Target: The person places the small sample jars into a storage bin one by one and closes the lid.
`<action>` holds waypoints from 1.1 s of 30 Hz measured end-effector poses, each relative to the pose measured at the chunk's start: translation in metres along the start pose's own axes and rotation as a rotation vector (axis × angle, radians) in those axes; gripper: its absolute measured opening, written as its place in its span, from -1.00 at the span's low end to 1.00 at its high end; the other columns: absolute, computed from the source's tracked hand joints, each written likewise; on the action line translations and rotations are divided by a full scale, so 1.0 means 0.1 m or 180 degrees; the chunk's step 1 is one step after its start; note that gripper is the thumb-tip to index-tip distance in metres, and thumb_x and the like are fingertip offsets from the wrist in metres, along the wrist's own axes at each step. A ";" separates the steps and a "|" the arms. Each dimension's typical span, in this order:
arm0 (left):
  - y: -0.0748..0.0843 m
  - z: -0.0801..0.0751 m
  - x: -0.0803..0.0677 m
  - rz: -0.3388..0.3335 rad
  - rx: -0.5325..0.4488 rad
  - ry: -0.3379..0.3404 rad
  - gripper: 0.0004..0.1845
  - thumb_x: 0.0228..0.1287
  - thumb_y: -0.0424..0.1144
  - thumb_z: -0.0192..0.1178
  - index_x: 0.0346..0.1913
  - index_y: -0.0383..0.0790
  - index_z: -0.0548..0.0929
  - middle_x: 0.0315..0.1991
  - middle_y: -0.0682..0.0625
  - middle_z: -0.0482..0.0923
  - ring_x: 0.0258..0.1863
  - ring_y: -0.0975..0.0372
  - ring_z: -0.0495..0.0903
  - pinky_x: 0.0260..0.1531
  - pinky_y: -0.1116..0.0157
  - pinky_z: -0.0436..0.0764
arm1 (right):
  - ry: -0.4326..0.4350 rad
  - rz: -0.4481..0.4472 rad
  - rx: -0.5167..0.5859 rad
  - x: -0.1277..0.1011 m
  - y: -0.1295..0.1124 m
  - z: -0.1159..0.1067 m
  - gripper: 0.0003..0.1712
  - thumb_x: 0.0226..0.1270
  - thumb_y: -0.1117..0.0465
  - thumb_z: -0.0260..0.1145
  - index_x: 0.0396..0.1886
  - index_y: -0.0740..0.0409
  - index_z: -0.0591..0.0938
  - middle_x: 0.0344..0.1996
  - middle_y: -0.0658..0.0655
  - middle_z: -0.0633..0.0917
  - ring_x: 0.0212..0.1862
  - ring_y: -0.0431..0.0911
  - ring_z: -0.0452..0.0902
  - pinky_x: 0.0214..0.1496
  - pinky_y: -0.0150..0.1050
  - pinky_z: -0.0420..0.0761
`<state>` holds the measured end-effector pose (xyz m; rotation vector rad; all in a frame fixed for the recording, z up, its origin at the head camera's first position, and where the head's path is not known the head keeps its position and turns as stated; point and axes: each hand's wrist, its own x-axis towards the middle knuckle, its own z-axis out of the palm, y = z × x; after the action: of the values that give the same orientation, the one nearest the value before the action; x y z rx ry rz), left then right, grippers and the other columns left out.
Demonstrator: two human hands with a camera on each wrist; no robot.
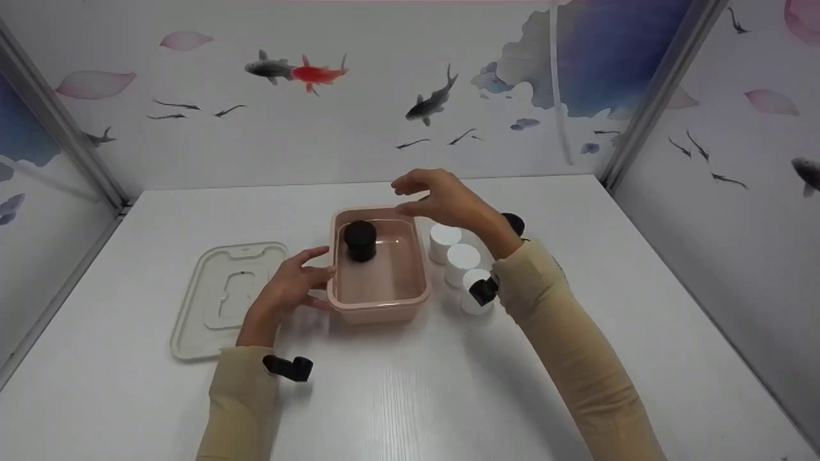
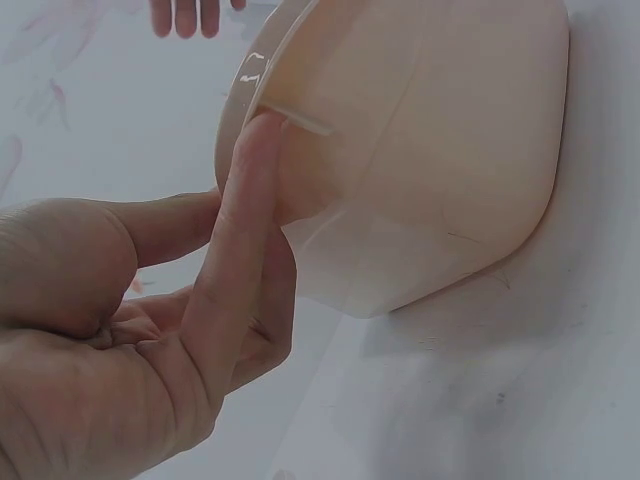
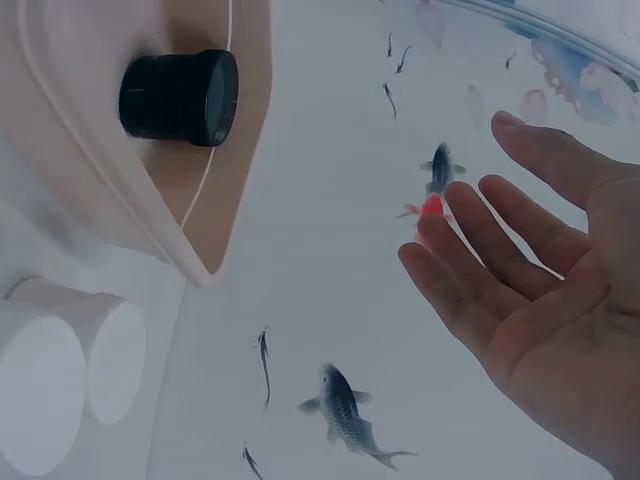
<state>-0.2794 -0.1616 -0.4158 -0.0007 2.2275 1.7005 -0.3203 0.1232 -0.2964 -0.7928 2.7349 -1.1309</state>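
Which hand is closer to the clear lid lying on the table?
Left. The left hand sits between the clear lid and pink box; the right hand hovers beyond the box.

Bright, even light; soft shadows; hazy, washed-out wrist views.

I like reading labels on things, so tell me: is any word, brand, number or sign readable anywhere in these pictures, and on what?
None can be read.
The pink box, the black pot, the white pots and the clear lid show no print.
The wall carries only painted fish and petals.
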 end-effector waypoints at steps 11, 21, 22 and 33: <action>-0.01 0.01 0.00 0.0001 -0.0004 -0.0005 -0.31 0.51 -0.25 0.11 0.59 -0.10 0.11 0.32 -0.40 0.46 0.19 -0.12 0.61 -0.25 0.17 0.82 | 0.0465 -0.0101 0.0170 -0.43 0.10 -0.01 -0.53 0.39 0.18 0.38 0.26 0.16 0.58 0.23 0.14 0.63 0.31 -0.02 0.52 0.41 -0.12 0.56; -0.01 0.00 0.00 -0.0004 -0.0015 -0.0010 -0.30 0.52 -0.24 0.11 0.60 -0.06 0.09 0.34 -0.38 0.45 0.15 -0.04 0.65 -0.24 0.17 0.82 | 0.1010 -0.0039 0.0450 -0.77 0.37 -0.03 -0.46 0.36 0.18 0.40 0.30 0.12 0.55 0.25 0.16 0.63 0.31 0.02 0.53 0.40 -0.06 0.57; -0.01 -0.01 -0.01 0.0009 -0.0020 -0.0014 -0.30 0.52 -0.23 0.11 0.60 -0.06 0.08 0.34 -0.39 0.44 0.14 -0.03 0.65 -0.24 0.17 0.82 | 0.1052 -0.0010 0.0476 -0.80 0.42 -0.04 -0.46 0.35 0.18 0.41 0.30 0.12 0.55 0.25 0.16 0.63 0.30 0.02 0.54 0.39 -0.06 0.57; -0.01 0.00 0.00 -0.0002 0.0008 0.0014 -0.31 0.53 -0.20 0.10 0.60 -0.05 0.10 0.32 -0.39 0.47 0.14 -0.03 0.65 -0.24 0.19 0.82 | 0.1318 0.0254 0.0629 -1.08 1.00 -0.18 -0.49 0.36 0.15 0.40 0.27 0.15 0.58 0.19 0.18 0.66 0.26 -0.03 0.57 0.18 -0.58 0.56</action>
<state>-0.2789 -0.1616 -0.4173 -0.0046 2.2325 1.6988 -0.2753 0.2475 -0.3641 -0.4614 2.8658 -1.6780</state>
